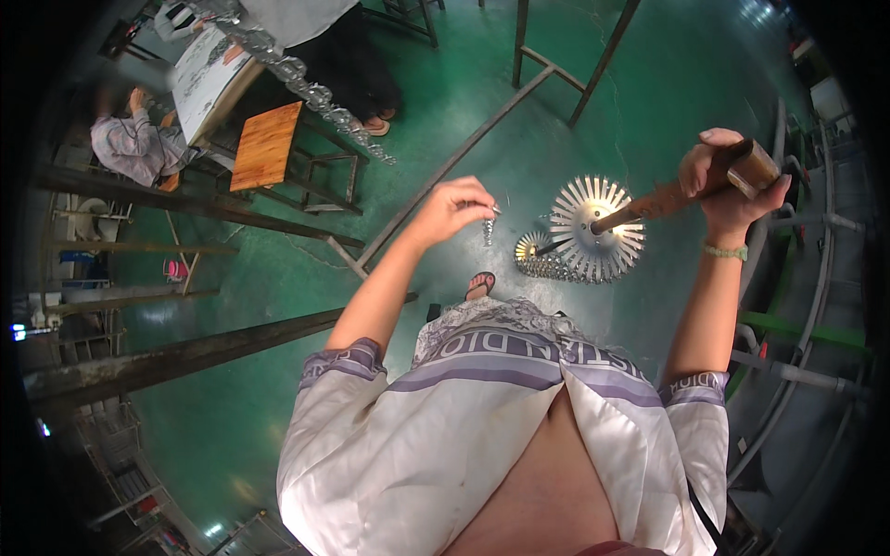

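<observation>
My left hand [454, 206] is closed in a pinch on a short strand of small shiny metal pieces [489, 232], which hangs below the fingertips. Off to the right, my right hand [732, 190] is wrapped around the top of a rusty brown post [660, 201] with a squared end. At the lower part of this post sits a large round metal disc [565, 208] with slots all around its rim. Beside it is a smaller slotted disc [532, 246]. Silvery metal pieces [575, 270] lie in a curved row along the lower edges of both discs.
A twisted shiny metal strand [315, 95] hangs at the upper left. Beyond it, people are at a table [199, 93] beside a wooden stool [267, 145]. Dark metal bars [464, 162] cross the green floor [209, 408]. Grey pipes [807, 371] run along the right.
</observation>
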Demonstrator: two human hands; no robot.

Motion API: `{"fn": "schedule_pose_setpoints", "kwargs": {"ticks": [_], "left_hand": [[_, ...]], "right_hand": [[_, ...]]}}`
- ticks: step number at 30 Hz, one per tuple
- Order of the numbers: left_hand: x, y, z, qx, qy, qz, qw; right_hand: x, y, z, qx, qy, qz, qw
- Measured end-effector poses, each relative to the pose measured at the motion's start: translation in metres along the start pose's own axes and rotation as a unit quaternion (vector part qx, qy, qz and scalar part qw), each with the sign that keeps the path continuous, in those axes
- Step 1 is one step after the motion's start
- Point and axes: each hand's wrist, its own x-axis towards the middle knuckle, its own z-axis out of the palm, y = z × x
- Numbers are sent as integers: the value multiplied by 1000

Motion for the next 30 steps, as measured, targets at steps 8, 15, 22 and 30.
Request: {"fn": "schedule_pose_setpoints", "kwargs": {"ticks": [8, 15, 22, 30], "left_hand": [[-1, -70, 72, 68, -80, -14, 994], [6, -98, 101, 122, -129, 9, 984], [9, -110, 112, 156, -143, 20, 977], [13, -110, 118, 164, -150, 10, 975]], "right_hand": [[2, 4, -5, 15, -31, -24, 999], [5, 8, -8, 33, -69, -49, 996], [3, 9, -11, 28, -74, -52, 995], [2, 9, -10, 29, -66, -50, 996]]}}
